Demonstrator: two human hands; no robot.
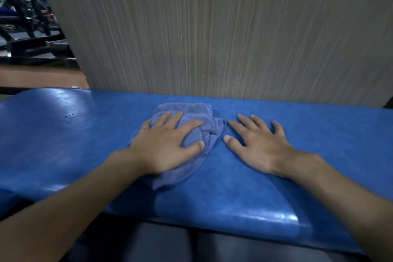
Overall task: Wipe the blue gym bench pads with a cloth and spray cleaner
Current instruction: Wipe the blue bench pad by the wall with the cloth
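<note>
A long blue padded gym bench [297, 134] runs left to right across the view. On its middle lies a crumpled blue-grey cloth [191, 112]. My left hand [168, 144] presses flat on the cloth, fingers spread over it. My right hand [259, 144] rests flat on the bare pad just right of the cloth, fingers apart and holding nothing. No spray bottle is in view.
A grey wood-grain wall panel [212, 27] rises directly behind the bench. Dark gym equipment frames [27, 27] stand at the far left beyond a brown floor strip [38, 76]. The bench's near edge curves down toward a dark floor.
</note>
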